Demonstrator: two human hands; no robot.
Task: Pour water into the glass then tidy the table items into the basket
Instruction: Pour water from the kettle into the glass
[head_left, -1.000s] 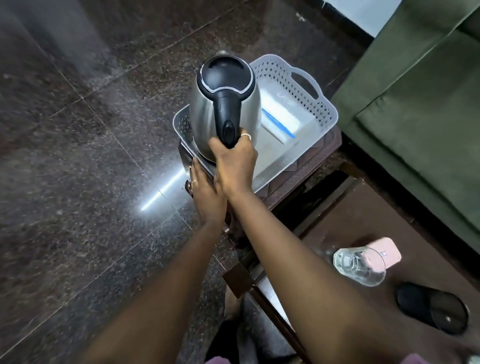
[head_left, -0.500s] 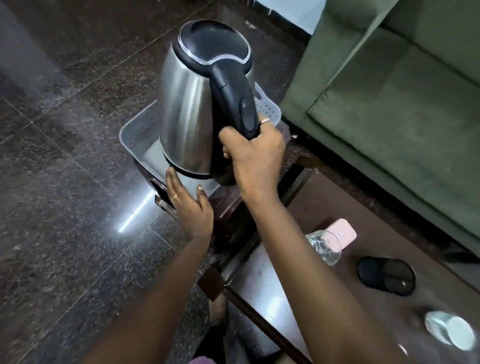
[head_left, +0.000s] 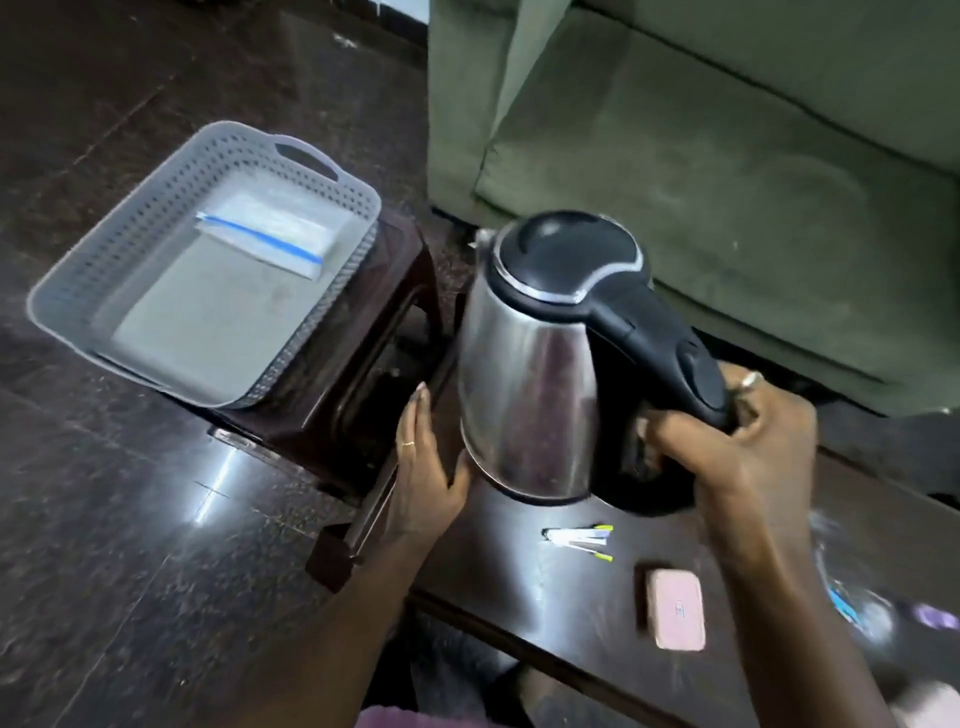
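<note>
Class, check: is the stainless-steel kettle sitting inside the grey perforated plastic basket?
No, the right hand grips the stainless-steel kettle over the dark wooden table, apart from the grey perforated plastic basket.

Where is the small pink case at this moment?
In the head view, the pink case lies flat on the dark table, right of the pens and nearer the person than the kettle.

Right hand (head_left: 743, 447) clenched (left hand (head_left: 422, 470) flat)
</note>
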